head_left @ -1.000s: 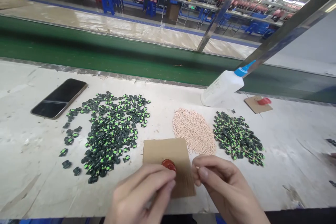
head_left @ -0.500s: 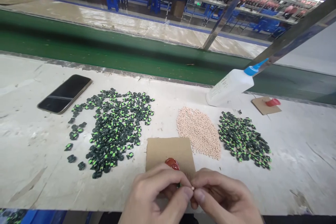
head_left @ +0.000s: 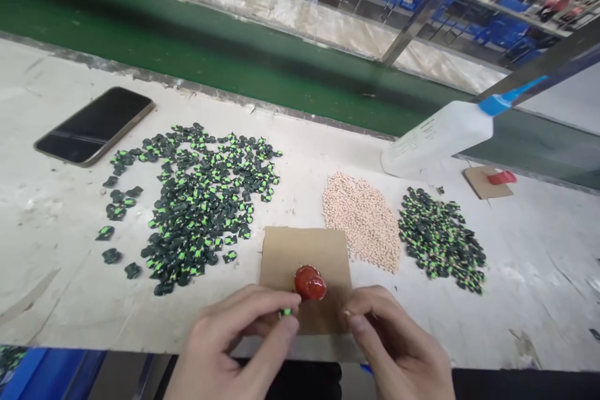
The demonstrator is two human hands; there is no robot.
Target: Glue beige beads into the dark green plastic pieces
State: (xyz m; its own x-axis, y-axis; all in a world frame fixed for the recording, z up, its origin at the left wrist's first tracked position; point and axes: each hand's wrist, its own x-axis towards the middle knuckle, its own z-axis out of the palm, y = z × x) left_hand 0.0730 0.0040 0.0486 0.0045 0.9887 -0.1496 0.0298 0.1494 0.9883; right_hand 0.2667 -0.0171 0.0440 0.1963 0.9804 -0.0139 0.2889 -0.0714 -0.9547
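A small black-and-green piece (head_left: 285,312) was pinched between the thumb and forefinger of the left hand (head_left: 239,337), by the near left part of the cardboard square (head_left: 328,250); its green patch faced up toward the viewer, but the fingers hid too much to tell its long axis. At the square's right edge, the right hand (head_left: 398,337) had thumb and forefinger closed together on a pale bead (head_left: 347,312), too tiny to show which way it pointed. The hands were apart, with a glossy red piece (head_left: 310,283) on the square just beyond the gap between them. The square's near edge lay close to the front edge of the white table (head_left: 300,200). Left of the square, past a strip of tabletop, spread a large pile of black-and-green pieces (head_left: 201,212), with a phone (head_left: 94,125) farther out, slanting away rightward. A mound of pale beads (head_left: 360,219) crowded the square's far right corner, leaving little room there; a smaller black-and-green pile (head_left: 440,240) lay beyond it to the right. Farther behind, a white bottle (head_left: 438,137) leaned, its blue nozzle pointing up and right.
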